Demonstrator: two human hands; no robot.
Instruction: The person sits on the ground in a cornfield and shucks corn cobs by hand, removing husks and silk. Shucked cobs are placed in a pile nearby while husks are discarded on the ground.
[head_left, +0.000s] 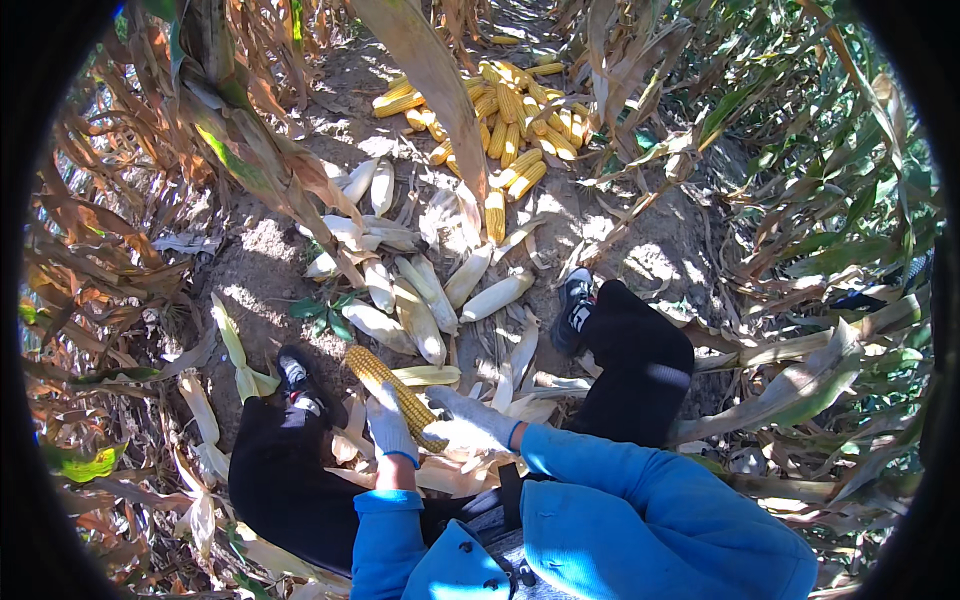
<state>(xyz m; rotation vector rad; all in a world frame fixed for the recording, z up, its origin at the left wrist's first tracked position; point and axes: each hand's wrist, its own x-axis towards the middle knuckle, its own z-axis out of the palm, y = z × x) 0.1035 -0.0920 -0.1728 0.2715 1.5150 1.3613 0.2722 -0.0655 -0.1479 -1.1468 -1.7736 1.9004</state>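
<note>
A husked yellow corn cob (379, 375) slants between my hands, its upper end pointing forward and left. My left hand (391, 424), in a white knit glove, grips it from the left side, fingers laid along the kernels. My right hand (476, 421), gloved the same way, is beside the cob's lower right end with thumb and fingers spread. Its fingertips overlap the cob's edge; whether they press on it is unclear. Stripped husks (450, 476) lie beneath both hands. Just beyond are several ears still in pale husks (420, 319).
Farther ahead, bare yellow cobs (510, 112) form a heap on the soil. Dry corn stalks (262, 165) lean in from the left, and a long leaf (442, 82) hangs across the heap. Greener corn plants (847, 225) crowd the right. My shoes (574, 311) flank the husked-over ears.
</note>
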